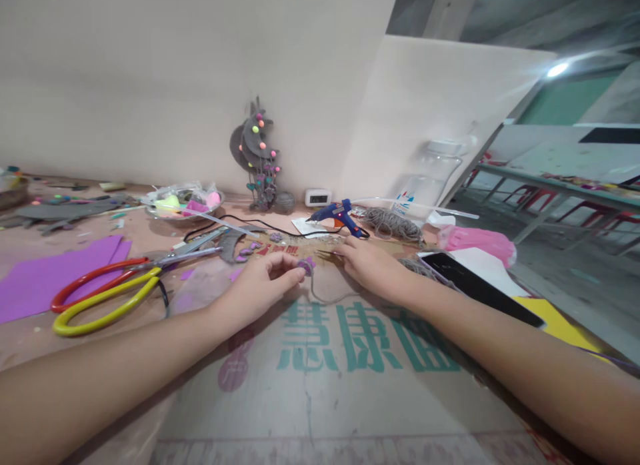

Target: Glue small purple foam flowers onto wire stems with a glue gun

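My left hand (265, 282) pinches a small purple piece (307, 264), flower-like at its edge, between thumb and fingers. A strand of grey yarn (320, 298) hangs from that piece and curves right, under my right hand (373, 265). The right fingers are closed around what look like thin metal tweezers (327, 253), their tips pointing left towards the purple piece but apart from it. Just behind my hands lies a blue glue gun (340, 215). Grey felt with purple bits (240, 246) sits left of the left hand.
Red-and-yellow-handled scissors (107, 298) rest on purple sheets (60, 272) at left. A bowl (185, 212) of coloured pieces, a grey moon-shaped decoration (257, 155) and a clear bottle (430, 178) stand behind. To the right are grey yarn (393, 224) and a black phone (480, 288).
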Tool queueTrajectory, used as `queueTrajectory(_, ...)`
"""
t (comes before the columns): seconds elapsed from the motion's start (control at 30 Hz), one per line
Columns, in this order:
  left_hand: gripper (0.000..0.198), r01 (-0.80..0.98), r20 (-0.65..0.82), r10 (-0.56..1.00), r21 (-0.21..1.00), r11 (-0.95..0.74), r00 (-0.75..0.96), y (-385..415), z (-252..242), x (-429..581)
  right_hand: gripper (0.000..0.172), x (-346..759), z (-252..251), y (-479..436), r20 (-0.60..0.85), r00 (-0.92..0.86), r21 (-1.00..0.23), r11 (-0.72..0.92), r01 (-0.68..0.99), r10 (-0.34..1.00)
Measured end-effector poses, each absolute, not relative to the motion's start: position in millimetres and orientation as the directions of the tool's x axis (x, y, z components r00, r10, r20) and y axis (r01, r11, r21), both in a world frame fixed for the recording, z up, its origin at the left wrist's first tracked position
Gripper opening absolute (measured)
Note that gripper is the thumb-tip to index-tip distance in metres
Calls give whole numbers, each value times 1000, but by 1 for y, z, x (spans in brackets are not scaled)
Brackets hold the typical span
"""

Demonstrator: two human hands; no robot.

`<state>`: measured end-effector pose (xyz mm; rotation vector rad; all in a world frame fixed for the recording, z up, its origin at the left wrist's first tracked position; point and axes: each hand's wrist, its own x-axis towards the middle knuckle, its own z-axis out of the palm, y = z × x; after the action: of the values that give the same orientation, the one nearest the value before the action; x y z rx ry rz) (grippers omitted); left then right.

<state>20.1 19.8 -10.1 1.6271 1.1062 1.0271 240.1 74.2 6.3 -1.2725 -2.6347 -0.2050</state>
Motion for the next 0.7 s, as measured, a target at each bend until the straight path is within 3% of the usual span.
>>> queueTrajectory(0.17, 18, 230, 134, 959, 954, -194, 251, 19, -10, 21, 38, 238, 14, 64, 495, -506, -83, 618, 782, 706)
queueTrajectory(0.4, 19, 185, 100, 972, 973, -141, 215, 18, -9, 23, 40, 229, 0, 45, 531, -694, 190, 729, 658, 487)
queueTrajectory(0.7, 15, 318, 110, 967, 931, -181, 228, 17, -4, 22, 31, 228, -8, 46, 602, -714, 286, 738, 612, 358)
